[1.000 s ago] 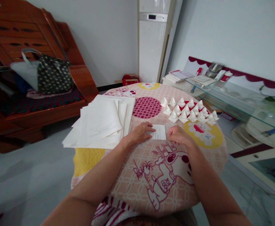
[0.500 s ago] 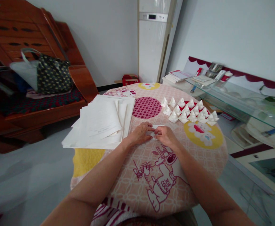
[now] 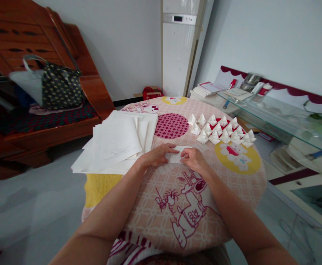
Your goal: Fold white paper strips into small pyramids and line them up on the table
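A small folded white paper lies on the round table's cartoon-print cloth, near the middle. My left hand rests flat on its left part, fingers stretched over it. My right hand pinches the paper's right edge with curled fingers. Beyond them, several small folded white paper shapes stand in rows. A loose stack of white sheets lies to the left of my hands.
A wooden bench with a dotted bag stands at the left. A white tall appliance is behind the table. A glass shelf with books and cups runs along the right wall.
The flat paper has been folded narrower. My right hand moved left onto its edge, and my left hand slid a little to the left along it.
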`<state>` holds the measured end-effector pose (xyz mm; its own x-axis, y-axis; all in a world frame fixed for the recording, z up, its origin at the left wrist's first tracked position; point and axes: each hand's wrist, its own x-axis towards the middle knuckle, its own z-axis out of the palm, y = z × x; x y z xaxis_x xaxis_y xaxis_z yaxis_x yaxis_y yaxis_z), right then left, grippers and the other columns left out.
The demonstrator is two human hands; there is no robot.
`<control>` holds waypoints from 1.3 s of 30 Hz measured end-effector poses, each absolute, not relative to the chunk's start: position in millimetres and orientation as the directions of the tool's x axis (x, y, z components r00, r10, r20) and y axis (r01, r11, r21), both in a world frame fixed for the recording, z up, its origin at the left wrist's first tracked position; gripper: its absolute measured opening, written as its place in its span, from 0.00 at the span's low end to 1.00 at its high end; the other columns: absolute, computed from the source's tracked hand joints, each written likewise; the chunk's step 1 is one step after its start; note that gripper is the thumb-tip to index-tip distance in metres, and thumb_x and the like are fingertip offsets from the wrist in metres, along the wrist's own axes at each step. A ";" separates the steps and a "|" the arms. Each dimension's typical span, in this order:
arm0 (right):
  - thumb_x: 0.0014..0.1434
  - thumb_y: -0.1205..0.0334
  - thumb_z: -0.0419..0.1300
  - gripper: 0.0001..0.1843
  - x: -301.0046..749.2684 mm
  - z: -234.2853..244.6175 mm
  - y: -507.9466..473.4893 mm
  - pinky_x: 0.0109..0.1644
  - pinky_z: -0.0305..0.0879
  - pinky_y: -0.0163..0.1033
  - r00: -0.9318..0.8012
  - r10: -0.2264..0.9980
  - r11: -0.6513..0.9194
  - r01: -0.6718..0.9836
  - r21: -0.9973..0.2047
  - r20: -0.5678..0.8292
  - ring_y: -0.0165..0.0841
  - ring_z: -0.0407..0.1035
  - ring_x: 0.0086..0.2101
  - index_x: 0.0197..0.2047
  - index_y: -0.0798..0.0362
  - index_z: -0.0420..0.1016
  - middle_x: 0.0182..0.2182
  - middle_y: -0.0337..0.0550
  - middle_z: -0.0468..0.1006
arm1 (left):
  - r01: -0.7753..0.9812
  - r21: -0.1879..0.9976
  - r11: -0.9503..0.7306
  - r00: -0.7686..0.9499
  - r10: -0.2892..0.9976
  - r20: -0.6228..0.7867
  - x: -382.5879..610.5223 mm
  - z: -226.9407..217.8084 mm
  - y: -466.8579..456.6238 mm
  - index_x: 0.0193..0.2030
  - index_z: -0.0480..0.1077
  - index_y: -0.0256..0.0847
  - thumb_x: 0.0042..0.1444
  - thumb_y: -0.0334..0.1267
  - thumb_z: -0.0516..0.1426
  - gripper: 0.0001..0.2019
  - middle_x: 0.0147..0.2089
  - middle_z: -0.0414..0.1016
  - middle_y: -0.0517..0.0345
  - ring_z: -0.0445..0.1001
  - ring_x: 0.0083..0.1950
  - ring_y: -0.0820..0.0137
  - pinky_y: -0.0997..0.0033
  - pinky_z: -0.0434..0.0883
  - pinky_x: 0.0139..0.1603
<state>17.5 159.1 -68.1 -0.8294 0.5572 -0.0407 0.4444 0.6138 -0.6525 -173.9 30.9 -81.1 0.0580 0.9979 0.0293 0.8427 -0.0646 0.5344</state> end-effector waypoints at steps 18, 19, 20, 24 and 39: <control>0.52 0.70 0.65 0.08 21.9 -65.4 162.0 0.32 0.56 0.34 -0.853 0.520 0.670 0.442 -0.596 -0.048 0.29 0.67 0.26 0.38 0.55 0.81 0.24 0.38 0.76 | 0.850 0.525 0.039 -0.108 0.989 0.101 -150.8 -72.9 37.3 0.48 0.72 0.39 0.55 0.38 0.62 0.13 0.57 0.75 0.46 0.72 0.60 0.57 0.56 0.67 0.63; 0.54 0.66 0.67 0.06 20.6 -65.7 160.3 0.33 0.57 0.34 -0.847 0.530 0.681 0.452 -0.576 -0.038 0.30 0.68 0.27 0.37 0.55 0.81 0.25 0.39 0.77 | 0.855 0.518 0.036 -0.107 0.988 0.108 -148.1 -73.3 38.0 0.47 0.71 0.39 0.53 0.37 0.63 0.15 0.57 0.75 0.45 0.72 0.60 0.56 0.56 0.67 0.63; 0.54 0.64 0.68 0.06 19.4 -65.7 158.4 0.34 0.57 0.35 -0.839 0.544 0.692 0.466 -0.552 -0.027 0.31 0.68 0.28 0.37 0.54 0.81 0.26 0.40 0.78 | 0.857 0.515 0.028 -0.098 0.989 0.110 -146.6 -73.7 38.4 0.48 0.71 0.39 0.52 0.37 0.64 0.16 0.58 0.74 0.44 0.71 0.61 0.55 0.55 0.67 0.64; 0.54 0.65 0.69 0.07 17.0 -63.5 154.0 0.36 0.59 0.36 -0.820 0.573 0.714 0.505 -0.484 -0.010 0.33 0.71 0.31 0.38 0.54 0.81 0.31 0.44 0.81 | 0.847 0.532 0.015 -0.076 0.993 0.093 -152.4 -75.5 38.3 0.48 0.70 0.40 0.49 0.32 0.63 0.18 0.59 0.73 0.46 0.71 0.62 0.56 0.55 0.66 0.65; 0.67 0.66 0.59 0.09 21.9 -54.1 133.7 0.47 0.65 0.39 -0.976 0.216 0.970 0.213 -0.121 0.011 0.39 0.71 0.46 0.47 0.55 0.79 0.45 0.52 0.77 | 0.850 0.519 -0.091 0.050 0.994 0.092 -165.1 -78.2 32.5 0.55 0.70 0.41 0.49 0.30 0.65 0.24 0.61 0.73 0.48 0.70 0.64 0.56 0.54 0.64 0.67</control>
